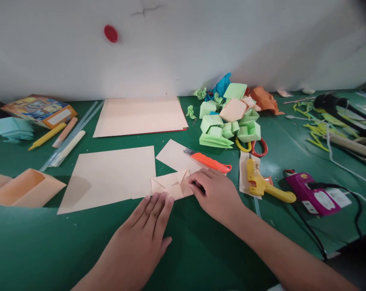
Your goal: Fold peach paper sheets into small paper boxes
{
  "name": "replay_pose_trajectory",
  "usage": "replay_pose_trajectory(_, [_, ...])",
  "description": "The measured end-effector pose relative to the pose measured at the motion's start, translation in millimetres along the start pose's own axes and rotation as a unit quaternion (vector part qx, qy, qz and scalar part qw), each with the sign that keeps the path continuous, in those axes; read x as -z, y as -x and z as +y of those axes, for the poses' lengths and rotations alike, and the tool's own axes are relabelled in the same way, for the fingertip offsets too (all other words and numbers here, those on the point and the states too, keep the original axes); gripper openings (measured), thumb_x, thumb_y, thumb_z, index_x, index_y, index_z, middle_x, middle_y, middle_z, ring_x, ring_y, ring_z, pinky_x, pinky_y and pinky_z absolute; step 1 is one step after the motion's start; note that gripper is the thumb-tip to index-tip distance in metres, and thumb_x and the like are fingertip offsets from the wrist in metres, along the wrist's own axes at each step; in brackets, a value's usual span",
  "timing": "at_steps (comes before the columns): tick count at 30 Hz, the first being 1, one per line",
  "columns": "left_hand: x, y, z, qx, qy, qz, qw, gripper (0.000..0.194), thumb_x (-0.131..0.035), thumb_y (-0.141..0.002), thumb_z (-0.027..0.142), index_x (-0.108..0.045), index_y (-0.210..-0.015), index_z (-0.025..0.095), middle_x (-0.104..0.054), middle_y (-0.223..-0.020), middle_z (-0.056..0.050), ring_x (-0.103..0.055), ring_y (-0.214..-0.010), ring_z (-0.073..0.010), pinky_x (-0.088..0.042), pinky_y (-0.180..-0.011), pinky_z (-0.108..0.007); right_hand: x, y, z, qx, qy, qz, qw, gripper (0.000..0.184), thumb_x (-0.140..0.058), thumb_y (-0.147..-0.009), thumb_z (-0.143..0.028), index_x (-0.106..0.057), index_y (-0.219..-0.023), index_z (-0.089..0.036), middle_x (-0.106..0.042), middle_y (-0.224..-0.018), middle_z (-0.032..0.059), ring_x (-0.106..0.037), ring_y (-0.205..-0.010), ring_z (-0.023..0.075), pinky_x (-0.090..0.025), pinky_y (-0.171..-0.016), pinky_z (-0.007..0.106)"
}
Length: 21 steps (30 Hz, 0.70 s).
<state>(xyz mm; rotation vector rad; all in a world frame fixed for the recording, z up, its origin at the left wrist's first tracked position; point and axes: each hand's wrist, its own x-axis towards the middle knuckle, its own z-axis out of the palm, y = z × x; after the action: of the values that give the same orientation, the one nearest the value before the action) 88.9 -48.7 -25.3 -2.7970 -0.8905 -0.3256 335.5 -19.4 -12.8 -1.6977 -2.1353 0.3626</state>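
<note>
A small folded piece of peach paper lies on the green table, creased into flaps like an envelope. Across its near edge my left hand rests flat, with the fingers stretched out. At the paper's right end, my right hand pinches the edge between thumb and curled fingers. Just beyond the right hand, an orange utility knife lies on a loose peach sheet, its blade end pointing left. A larger peach sheet lies flat to the left of the folded paper.
A peach paper box sits at far left. Behind are a stack of peach sheets and a pile of folded green paper pieces. To the right lie scissors, a yellow glue gun and a purple power box with cables.
</note>
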Motion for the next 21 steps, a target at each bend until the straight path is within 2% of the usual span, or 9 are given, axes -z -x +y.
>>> replay_pose_trajectory(3, [1.8, 0, 1, 0.007, 0.015, -0.018, 1.000, 0.074, -0.028, -0.105, 0.045, -0.003, -0.165, 0.010, -0.057, -0.147, -0.020, -0.061, -0.131, -0.0352, -0.055, -0.103, -0.050, -1, 1, 1, 0.022, 0.021, 0.001, 1.000, 0.014, -0.054, -0.098, -0.017, -0.067, -0.094, -0.022, -0.070, -0.092, 0.0031, -0.058, -0.088, 0.0219, -0.039, -0.078, 0.035])
replay_pose_trajectory(6, [5.2, -1, 2, 0.009, 0.019, -0.023, 1.000, 0.078, -0.031, -0.104, 0.050, -0.001, -0.165, 0.012, -0.056, -0.148, -0.021, -0.058, -0.134, -0.0361, -0.052, -0.107, -0.051, 1, 2, -1, 0.053, 0.045, 0.019, 0.997, 0.019, -0.052, -0.098, -0.015, -0.069, -0.099, -0.023, -0.070, -0.098, 0.0039, -0.056, -0.093, 0.0239, -0.038, -0.083, 0.038])
replay_pose_trajectory(10, [6.1, -1, 3, -0.002, 0.004, -0.016, 1.000, 0.078, -0.037, -0.102, 0.050, -0.017, -0.163, 0.006, -0.052, -0.150, -0.024, -0.057, -0.134, -0.0391, -0.050, -0.108, -0.053, 6, 6, -10, 0.114, 0.061, 0.020, 0.991, 0.024, -0.050, -0.099, -0.014, -0.071, -0.107, -0.023, -0.069, -0.106, 0.0060, -0.052, -0.094, 0.0241, -0.036, -0.087, 0.039])
replay_pose_trajectory(15, [2.3, 1, 3, 0.009, 0.024, -0.045, 0.999, 0.070, -0.037, -0.101, 0.052, -0.046, -0.153, 0.006, -0.056, -0.147, -0.022, -0.058, -0.133, -0.0376, -0.050, -0.109, -0.052, 13, 11, -22, 0.213, 0.103, -0.085, 0.968, 0.033, -0.050, -0.103, -0.028, -0.064, -0.132, -0.024, -0.066, -0.104, 0.0075, -0.047, -0.089, 0.0250, -0.031, -0.080, 0.042])
replay_pose_trajectory(18, [1.9, 0, 5, 0.029, 0.026, -0.087, 0.995, 0.066, -0.034, -0.102, 0.049, -0.051, -0.150, 0.007, -0.053, -0.150, -0.019, -0.054, -0.138, -0.0361, -0.046, -0.114, -0.051, 17, 12, -22, 0.210, 0.119, -0.115, 0.964, 0.036, -0.048, -0.104, -0.026, -0.062, -0.137, -0.024, -0.066, -0.103, 0.0069, -0.046, -0.089, 0.0244, -0.028, -0.078, 0.042])
replay_pose_trajectory(21, [3.6, -1, 5, 0.017, -0.008, -0.096, 0.995, 0.061, -0.033, -0.102, 0.041, -0.056, -0.145, 0.003, -0.055, -0.148, -0.021, -0.056, -0.136, -0.0359, -0.047, -0.113, -0.050, 25, 11, -17, 0.180, 0.108, -0.112, 0.971, 0.032, -0.050, -0.103, -0.027, -0.067, -0.129, -0.030, -0.065, -0.099, 0.0044, -0.046, -0.089, 0.0232, -0.025, -0.078, 0.041])
